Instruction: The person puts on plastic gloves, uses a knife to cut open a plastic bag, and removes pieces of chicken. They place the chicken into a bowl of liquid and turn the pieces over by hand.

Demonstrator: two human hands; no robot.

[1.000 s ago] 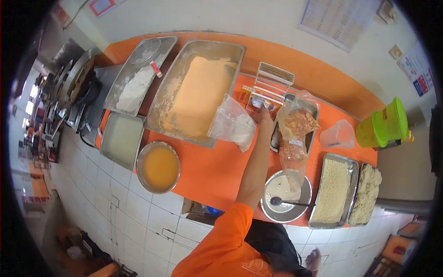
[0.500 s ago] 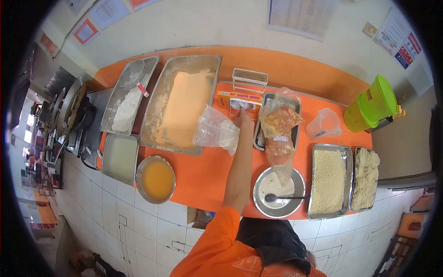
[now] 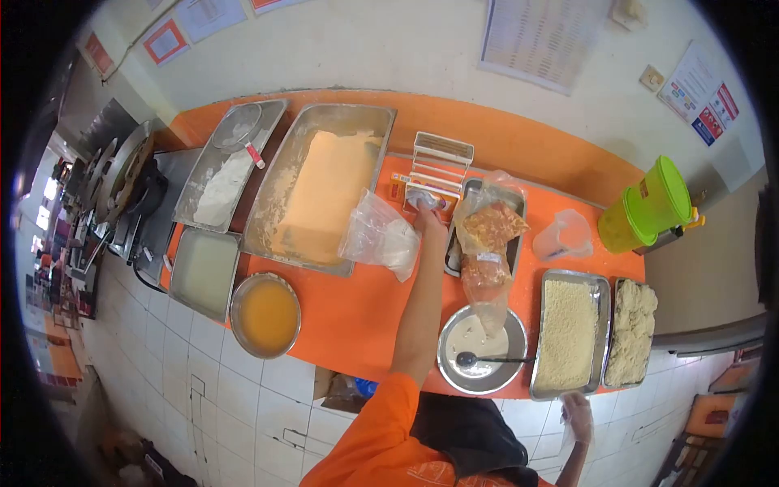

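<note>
My left hand (image 3: 430, 217) is at the opening of a glove box (image 3: 402, 188), its fingers closed on thin clear plastic (image 3: 421, 198). Just left of that forearm lies a clear plastic bag (image 3: 380, 237) with white contents. To the right, a bag of coated or marinated food (image 3: 492, 229) rests on a metal tray (image 3: 520, 203). My right hand (image 3: 578, 415), apparently covered in clear plastic, is low at the table's front edge beside the crumb tray (image 3: 539, 357); its fingers are too blurred to read.
At the left are an orange powder tray (image 3: 386, 130), a white flour tray (image 3: 276, 114), a pale liquid tray (image 3: 203, 268) and an orange liquid bowl (image 3: 268, 318). A batter bowl (image 3: 448, 361) holds a black ladle (image 3: 467, 359). Green containers (image 3: 665, 195) and a clear jug (image 3: 564, 234) stand right.
My right hand has come into view at the lower right. My left hand stays at the glove box, where more of the clear plastic shows at its fingers. The view has shifted slightly.
</note>
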